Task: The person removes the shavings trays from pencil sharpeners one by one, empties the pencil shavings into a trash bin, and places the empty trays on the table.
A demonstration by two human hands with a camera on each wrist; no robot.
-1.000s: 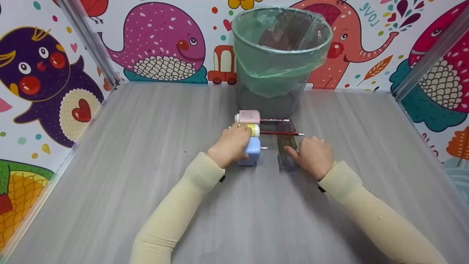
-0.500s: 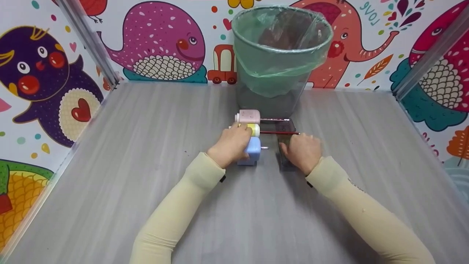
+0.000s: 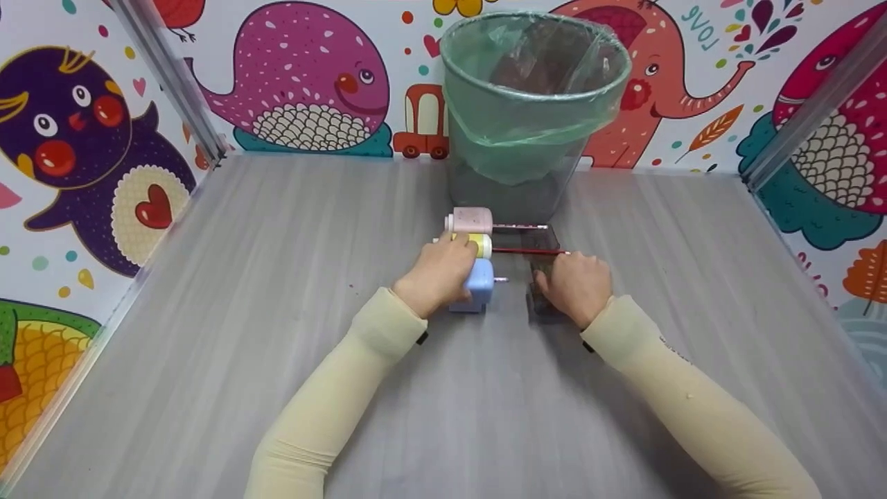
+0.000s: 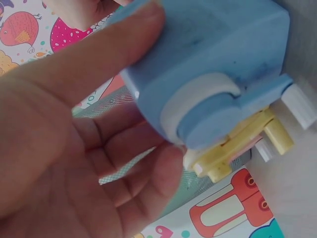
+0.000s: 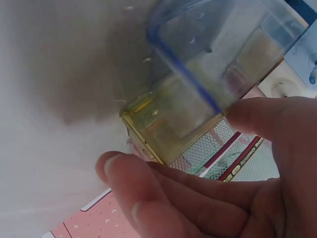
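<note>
Three crank pencil sharpeners lie in a row in the head view: pink (image 3: 472, 220), yellow (image 3: 481, 245) and blue (image 3: 479, 281). My left hand (image 3: 438, 274) grips the blue one, thumb on its near face and fingers reaching over toward the yellow one. The blue sharpener's crank (image 4: 262, 94) shows in the left wrist view. Pencils stick out to the right, including a dark red pencil (image 3: 527, 251). My right hand (image 3: 581, 284) hovers over see-through shavings drawers. Its thumb is at the blue-rimmed drawer (image 5: 181, 69); its fingers are beside the yellow drawer (image 5: 133, 129), with a gap between.
Behind the sharpeners stands a wastebasket (image 3: 513, 201) lined with a green bag (image 3: 516, 156). A pink-patterned pencil (image 3: 520, 226) points toward the farthest drawer (image 3: 544, 239). Cartoon-printed panels (image 3: 312, 83) and metal posts (image 3: 166, 76) bound the grey tabletop (image 3: 298, 229).
My right hand has moved left over the drawers, covering the middle one and reaching the red pencil's end, then stayed about there. My left hand keeps its place on the blue sharpener.
</note>
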